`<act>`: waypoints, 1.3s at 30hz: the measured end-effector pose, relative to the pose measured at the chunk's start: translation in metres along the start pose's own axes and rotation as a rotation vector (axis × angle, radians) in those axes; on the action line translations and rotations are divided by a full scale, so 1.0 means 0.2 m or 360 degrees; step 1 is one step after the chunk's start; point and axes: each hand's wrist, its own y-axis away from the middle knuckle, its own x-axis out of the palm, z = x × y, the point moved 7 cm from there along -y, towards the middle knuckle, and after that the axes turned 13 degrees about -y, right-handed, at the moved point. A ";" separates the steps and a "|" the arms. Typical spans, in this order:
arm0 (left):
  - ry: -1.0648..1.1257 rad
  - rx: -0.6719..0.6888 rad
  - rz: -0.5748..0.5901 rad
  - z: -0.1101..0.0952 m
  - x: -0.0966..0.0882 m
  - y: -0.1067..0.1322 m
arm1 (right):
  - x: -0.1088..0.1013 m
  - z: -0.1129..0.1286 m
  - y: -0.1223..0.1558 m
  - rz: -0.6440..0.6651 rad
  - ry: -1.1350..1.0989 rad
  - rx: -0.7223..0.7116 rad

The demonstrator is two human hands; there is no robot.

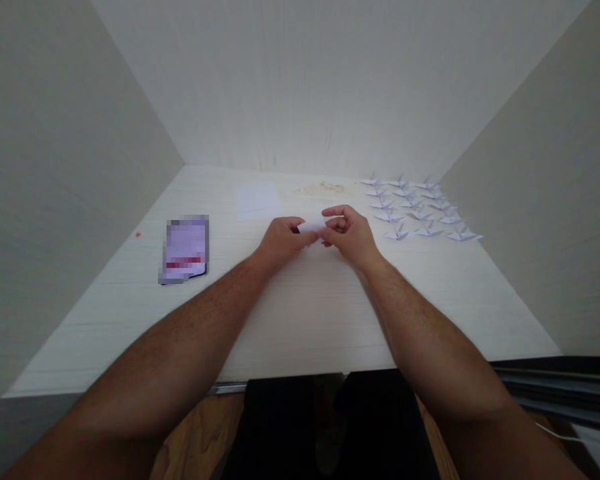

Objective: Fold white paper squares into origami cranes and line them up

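Pale walls (290, 80) round a white bench (300, 320); small white paper (310, 227) at centre; left hand (284, 235) clamped on one end, right hand (353, 235) pinching the other; edges probably want squaring up before creases are pressed.

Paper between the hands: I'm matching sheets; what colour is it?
The paper is white; the head view shows it.

readable text: none | dark-edged device (186, 240): pixelated, unreadable
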 end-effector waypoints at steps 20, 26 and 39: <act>0.0245 0.0077 0.0071 0.00 0.03 -0.01 | 0.01 0.00 0.02 0.0120 0.0282 0.0085; 0.0184 0.0067 -0.0052 0.01 0.01 -0.02 | 0.01 -0.04 0.03 0.0053 0.0309 0.0213; 0.0462 -0.0106 -0.0230 0.03 0.01 0.00 | 0.06 -0.05 0.04 0.0105 0.0165 0.0282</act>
